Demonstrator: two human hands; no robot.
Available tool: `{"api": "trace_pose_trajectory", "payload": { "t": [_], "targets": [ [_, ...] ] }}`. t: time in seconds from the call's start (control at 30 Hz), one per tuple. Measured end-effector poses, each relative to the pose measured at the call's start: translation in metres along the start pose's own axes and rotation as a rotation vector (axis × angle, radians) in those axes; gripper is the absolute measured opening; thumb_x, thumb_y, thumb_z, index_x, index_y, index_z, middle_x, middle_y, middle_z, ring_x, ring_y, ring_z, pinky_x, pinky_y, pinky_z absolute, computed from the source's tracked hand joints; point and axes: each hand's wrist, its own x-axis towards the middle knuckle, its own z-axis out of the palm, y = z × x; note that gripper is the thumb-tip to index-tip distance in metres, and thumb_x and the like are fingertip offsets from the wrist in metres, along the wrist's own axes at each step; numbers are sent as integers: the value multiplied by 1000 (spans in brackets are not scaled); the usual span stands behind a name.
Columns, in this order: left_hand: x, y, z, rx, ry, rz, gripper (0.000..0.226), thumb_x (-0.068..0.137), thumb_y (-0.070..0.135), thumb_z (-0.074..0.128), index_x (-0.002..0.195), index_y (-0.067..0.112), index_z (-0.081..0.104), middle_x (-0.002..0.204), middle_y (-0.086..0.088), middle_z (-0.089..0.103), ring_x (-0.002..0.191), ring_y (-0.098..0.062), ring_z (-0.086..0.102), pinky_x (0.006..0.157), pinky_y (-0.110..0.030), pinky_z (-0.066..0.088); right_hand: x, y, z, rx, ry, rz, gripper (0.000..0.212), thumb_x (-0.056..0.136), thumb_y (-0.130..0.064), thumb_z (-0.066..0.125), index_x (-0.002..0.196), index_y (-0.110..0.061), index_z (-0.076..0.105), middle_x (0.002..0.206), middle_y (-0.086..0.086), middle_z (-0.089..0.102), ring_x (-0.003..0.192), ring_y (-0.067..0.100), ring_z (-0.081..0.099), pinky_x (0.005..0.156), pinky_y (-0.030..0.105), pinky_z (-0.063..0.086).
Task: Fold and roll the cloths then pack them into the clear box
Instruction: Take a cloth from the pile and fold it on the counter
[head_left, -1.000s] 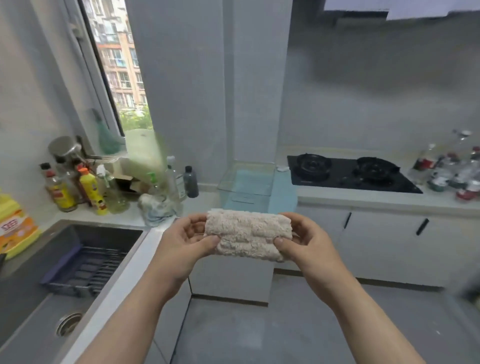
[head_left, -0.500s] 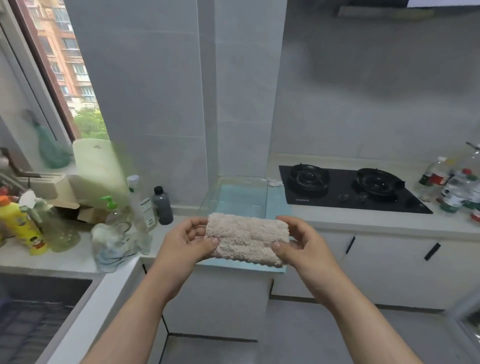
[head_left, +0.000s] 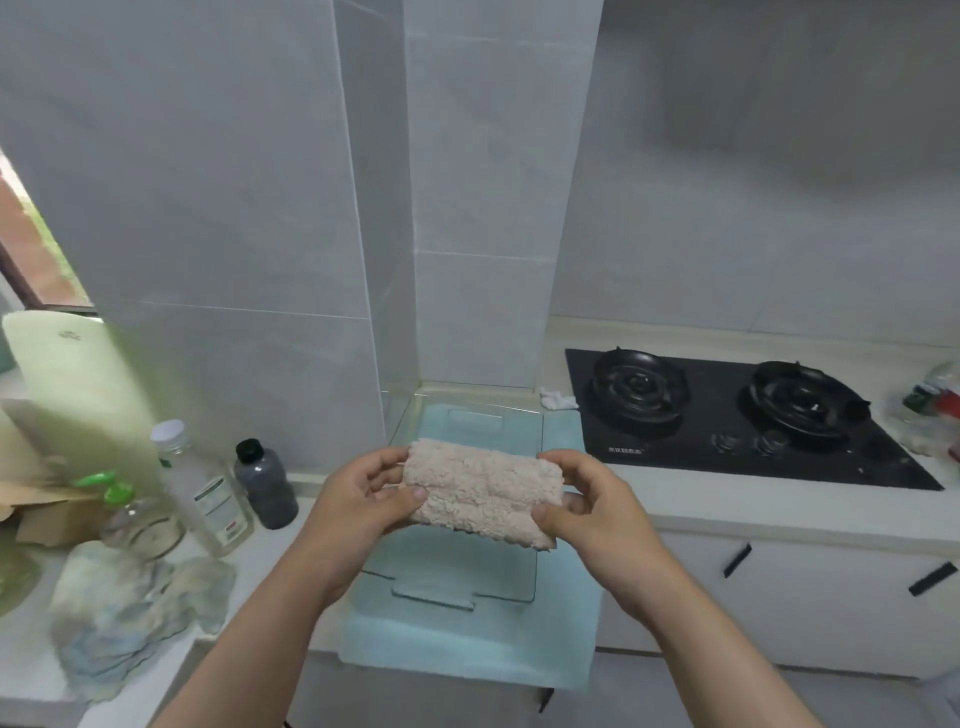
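Both hands (head_left: 363, 499) (head_left: 597, 512) pinch the cloth's (head_left: 480, 493) ends, its long axis nine-to-three, directly above the box (head_left: 535, 519).

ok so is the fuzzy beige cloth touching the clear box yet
Cannot tell. The one head view shows both hands, left hand and right hand, gripping the rolled cloth in front of the clear box, but depth hides whether any gap remains.

Home kitchen: black two-burner gas hob (head_left: 737, 415) set in countertop (head_left: 779, 512), tiled wall (head_left: 234, 208), bottles (head_left: 208, 499).
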Motion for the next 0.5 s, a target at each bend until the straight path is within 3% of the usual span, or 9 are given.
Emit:
{"api": "trace_pose_trajectory", "payload": {
  "t": [0.2,0.3,0.4,0.5],
  "targets": [
    [62,-5,19,-65,14,-88,27,93,-7,48,108,5,67,98,-11,74,86,-19,69,74,-27,58,66,2,-26,-123,-201,25,42,77,-1,74,107,-29,62,110,3,63,86,10,62,74,22,54],
    [93,-8,23,-51,-23,-152,27,94,-5,46,105,3,70,101,-15,73,90,-23,68,75,-30,57,96,-2,-32,-254,-363,54,64,73,-9,76,121,-45,52,125,-12,52,85,0,58,74,19,53],
    [118,-14,25,38,-87,-178,26,94,-3,50,110,5,70,100,-13,72,90,-21,67,76,-29,54,121,-2,-27,-324,-582,121,96,69,-19,79,141,-56,27,139,-23,39,106,-5,57,84,19,54],
    [139,-23,25,79,-28,-175,23,91,1,60,113,4,66,103,-20,68,89,-25,66,72,-27,55,141,4,-13,-373,-702,132,100,71,-17,79,144,-56,22,139,-17,41,115,0,52,87,19,54]
  ]
}}
